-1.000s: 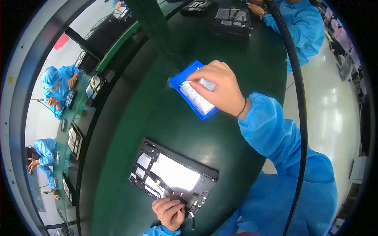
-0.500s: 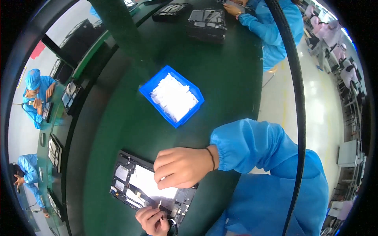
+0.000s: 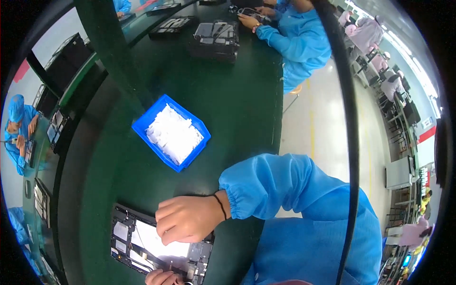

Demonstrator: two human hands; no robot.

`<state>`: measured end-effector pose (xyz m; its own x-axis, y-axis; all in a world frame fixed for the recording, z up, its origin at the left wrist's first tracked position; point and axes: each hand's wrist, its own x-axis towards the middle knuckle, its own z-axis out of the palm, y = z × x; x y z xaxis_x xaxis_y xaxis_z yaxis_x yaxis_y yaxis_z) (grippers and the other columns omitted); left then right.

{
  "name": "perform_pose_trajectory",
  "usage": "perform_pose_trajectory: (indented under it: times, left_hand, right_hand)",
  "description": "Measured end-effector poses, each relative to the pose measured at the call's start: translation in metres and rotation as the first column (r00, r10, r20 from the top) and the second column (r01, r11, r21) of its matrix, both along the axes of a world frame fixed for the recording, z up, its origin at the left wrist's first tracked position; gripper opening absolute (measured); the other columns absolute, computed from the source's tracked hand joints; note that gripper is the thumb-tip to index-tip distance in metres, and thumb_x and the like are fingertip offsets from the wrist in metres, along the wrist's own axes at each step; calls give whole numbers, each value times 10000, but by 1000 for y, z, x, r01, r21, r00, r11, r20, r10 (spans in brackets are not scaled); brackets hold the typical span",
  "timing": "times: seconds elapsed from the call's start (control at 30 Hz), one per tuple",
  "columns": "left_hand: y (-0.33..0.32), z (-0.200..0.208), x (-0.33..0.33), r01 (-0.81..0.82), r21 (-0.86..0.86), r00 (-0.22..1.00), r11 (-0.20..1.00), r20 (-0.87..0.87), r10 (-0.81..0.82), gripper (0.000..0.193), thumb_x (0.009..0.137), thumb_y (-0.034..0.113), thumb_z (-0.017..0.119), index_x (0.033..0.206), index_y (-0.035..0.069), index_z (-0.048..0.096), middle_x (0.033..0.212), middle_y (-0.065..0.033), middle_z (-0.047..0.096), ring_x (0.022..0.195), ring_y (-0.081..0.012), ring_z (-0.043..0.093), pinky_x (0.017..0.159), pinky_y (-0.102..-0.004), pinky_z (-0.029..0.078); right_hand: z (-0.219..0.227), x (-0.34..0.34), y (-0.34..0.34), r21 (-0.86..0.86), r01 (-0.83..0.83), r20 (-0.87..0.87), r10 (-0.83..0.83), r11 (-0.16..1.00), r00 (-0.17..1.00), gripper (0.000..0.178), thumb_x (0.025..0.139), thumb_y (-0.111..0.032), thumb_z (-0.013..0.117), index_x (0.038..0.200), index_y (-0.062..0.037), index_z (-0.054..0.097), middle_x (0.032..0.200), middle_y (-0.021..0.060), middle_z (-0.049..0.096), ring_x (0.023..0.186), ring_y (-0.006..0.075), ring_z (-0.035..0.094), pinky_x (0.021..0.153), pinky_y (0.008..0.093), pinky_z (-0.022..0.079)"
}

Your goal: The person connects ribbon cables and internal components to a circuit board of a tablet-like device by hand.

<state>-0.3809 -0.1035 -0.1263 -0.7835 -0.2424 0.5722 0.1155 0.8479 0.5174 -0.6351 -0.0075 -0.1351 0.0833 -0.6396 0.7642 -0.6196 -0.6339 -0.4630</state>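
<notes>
An opened tablet-like device (image 3: 137, 242) with a black frame, a pale inner panel and small parts lies on the dark green table (image 3: 237, 109) at the bottom. My right hand (image 3: 187, 219) rests curled over its upper right part, fingers bent down onto it; whether it holds a small piece I cannot tell. My left hand (image 3: 161, 277) shows only partly at the bottom edge, touching the device's lower rim. A blue bin (image 3: 142, 127) full of small white pieces stands just beyond the device.
Black trays (image 3: 216, 40) with devices stand at the table's far end, where another person in blue (image 3: 299, 40) works. More workers in blue (image 3: 19, 128) sit at the left. A black cable (image 3: 344, 118) hangs down the right. A pale floor lies right of the table.
My right hand left the blue bin and came down onto the device, settling over its upper right part. The view has shifted, so the bin now sits farther up.
</notes>
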Motion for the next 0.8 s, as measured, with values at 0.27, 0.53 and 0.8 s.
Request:
perform_pose_trajectory:
  times: [0.27, 0.53, 0.8]
  left_hand:
    - [4, 6, -2, 8, 28, 1000, 1000, 18, -8, 75, 841, 30, 654, 912, 21, 633, 901, -103, 661, 866, -299, 598, 848, -413, 471]
    - [6, 10, -7, -3, 66, 999, 998, 39, 1, 108, 836, 38, 671, 938, 24, 639, 933, -121, 668, 918, -313, 606, 863, -433, 469]
    - [8, 0, -16, -279, 366, 960, 888, 129, 248, 136, 707, 26, 713, 826, 53, 655, 825, -109, 683, 809, -282, 601, 782, -363, 496]
  right_hand:
    - [-3, -3, 2, 60, -8, 40, 6, 998, 999, 83, 801, -42, 643, 872, -82, 657, 900, 31, 605, 824, 219, 549, 702, 350, 438]
    - [1, -10, -2, 74, -12, 34, 10, 997, 999, 159, 740, 9, 642, 863, -90, 667, 905, 16, 618, 796, 209, 566, 684, 337, 443]
    - [2, -4, 0, 128, -13, -3, 13, 992, 1000, 187, 749, 6, 636, 885, -113, 685, 931, 20, 631, 802, 219, 577, 691, 345, 453]
